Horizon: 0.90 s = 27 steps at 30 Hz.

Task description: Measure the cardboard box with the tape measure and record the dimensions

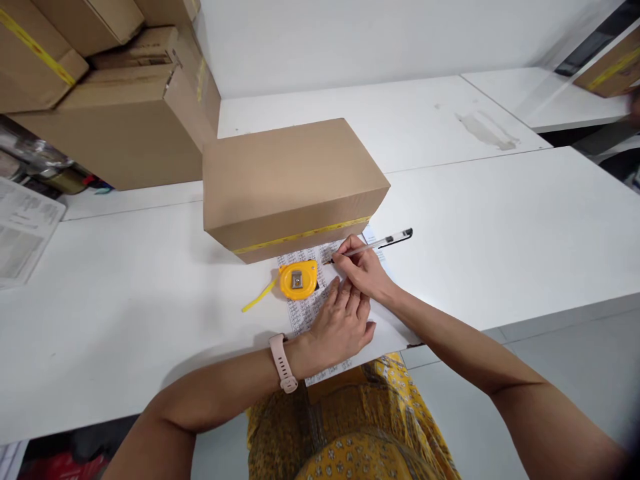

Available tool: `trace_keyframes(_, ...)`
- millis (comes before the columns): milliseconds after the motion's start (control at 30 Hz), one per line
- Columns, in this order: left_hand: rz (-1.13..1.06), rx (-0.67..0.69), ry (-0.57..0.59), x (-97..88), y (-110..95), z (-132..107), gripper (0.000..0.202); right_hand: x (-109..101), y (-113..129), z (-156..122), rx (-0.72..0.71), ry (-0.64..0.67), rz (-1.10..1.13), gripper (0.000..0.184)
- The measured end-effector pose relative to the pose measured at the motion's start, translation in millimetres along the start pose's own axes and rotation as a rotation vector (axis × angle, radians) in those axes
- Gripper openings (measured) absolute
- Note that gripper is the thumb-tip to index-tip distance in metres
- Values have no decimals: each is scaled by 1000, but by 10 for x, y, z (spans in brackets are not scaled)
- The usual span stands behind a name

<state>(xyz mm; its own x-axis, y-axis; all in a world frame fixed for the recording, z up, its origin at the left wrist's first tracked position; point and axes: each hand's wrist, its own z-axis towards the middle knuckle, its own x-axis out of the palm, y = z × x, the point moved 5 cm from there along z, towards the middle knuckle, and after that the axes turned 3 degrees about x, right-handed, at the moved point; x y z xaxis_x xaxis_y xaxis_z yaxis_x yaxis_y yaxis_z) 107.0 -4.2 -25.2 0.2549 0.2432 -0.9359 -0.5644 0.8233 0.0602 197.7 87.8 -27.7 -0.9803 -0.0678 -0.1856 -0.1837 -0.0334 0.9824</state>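
Observation:
A clear-barrelled pen (373, 245) with a black end is pinched in my right hand (364, 270), its tip at a paper sheet (305, 310) covered in handwriting. My left hand (341, 327) lies flat on that sheet, fingers stretched out, just below the right hand. Beside the left fingertips rests a yellow tape measure (298, 280), partly on the paper, with a yellow strip (259, 295) sticking out to its left. Directly behind stands a closed cardboard box (295, 177) with yellow tape along its near side, hiding the top of the sheet.
Several cardboard boxes (135, 127) are stacked at the back left against the wall. A printed sheet (25, 230) lies on the white table (480, 233) at far left. Another box (613, 70) and part of a person appear at far right.

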Motion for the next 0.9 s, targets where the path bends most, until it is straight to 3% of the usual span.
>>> trace_keyframes(133,-26,-7,-13,-39,12,23,44,16,42,-31,-24,43,-34,15)
trace_keyframes(533,26,5,-94,-49,6,-5,33,12,-15,-69,-14,-7,-168,22)
trace_keyframes(733,14,36,-9,-3,-19,-17,36,21,-28,-73,-25,20,-185,22)
trace_keyframes(900,35,41,-36,-1,-34,-34,35,21,-31,-72,-38,29,-196,22)
